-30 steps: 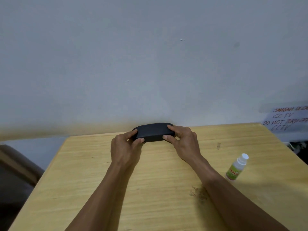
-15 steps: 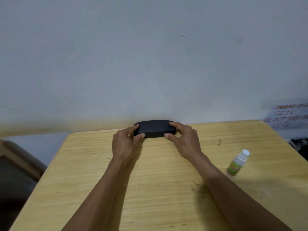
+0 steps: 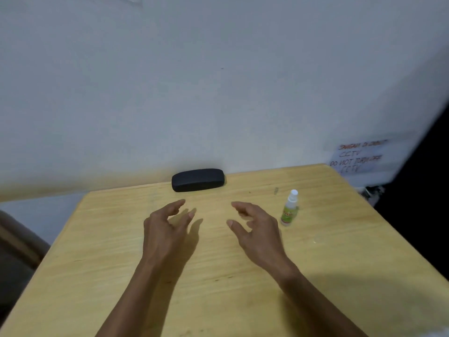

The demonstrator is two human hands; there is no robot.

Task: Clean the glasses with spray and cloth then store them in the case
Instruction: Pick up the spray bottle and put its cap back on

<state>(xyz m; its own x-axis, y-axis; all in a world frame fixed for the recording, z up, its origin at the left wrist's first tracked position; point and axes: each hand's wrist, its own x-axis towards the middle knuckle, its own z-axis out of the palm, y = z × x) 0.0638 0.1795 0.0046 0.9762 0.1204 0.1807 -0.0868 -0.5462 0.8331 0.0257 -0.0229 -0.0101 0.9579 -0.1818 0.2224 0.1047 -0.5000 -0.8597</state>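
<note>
Both hands, left (image 3: 167, 224) and right (image 3: 257, 227), hover loosely spread and empty above the surface (image 3: 243, 288), the closed case (image 3: 198, 180) set against the wall, seemingly stored, spray (image 3: 289, 207) beside.

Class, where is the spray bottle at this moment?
In the head view the spray bottle stands upright on the table's right side, just right of the right hand, nearer than the case.

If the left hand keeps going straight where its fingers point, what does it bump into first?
Probably the black case. The left hand points up the table toward it, with only bare wood between, though depth is hard to judge.
</note>
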